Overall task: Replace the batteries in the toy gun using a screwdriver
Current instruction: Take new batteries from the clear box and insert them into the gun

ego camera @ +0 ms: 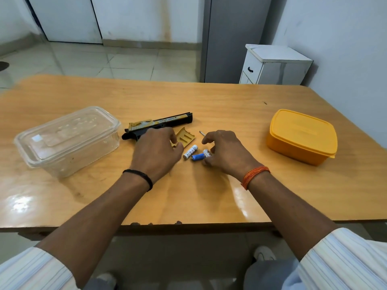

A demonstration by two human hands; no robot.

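Risk: loose batteries, white battery [190, 151] and blue battery [198, 157], could roll and get mixed, old with new.
Left hand [156, 148]: rests over toy gun [159, 124] grip, fingers hidden, hold unclear.
Right hand [225, 151]: curled, seemingly pinching second white battery [207, 152]; screwdriver [202, 133] tip beside it.
Cover [185, 138]: off, between the hands.

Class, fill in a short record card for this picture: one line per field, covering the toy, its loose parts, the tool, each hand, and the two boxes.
toy gun: lies on its side on the table, grip hidden under the left hand
battery cover: off, lying beside the gun
batteries: white battery and blue battery loose on the table; a third partly under the right hand
screwdriver: only the tip shows past the right hand
left hand: rests on the gun's grip
right hand: fingers curled over the batteries
clear box: lidded, left
yellow box: lidded, right
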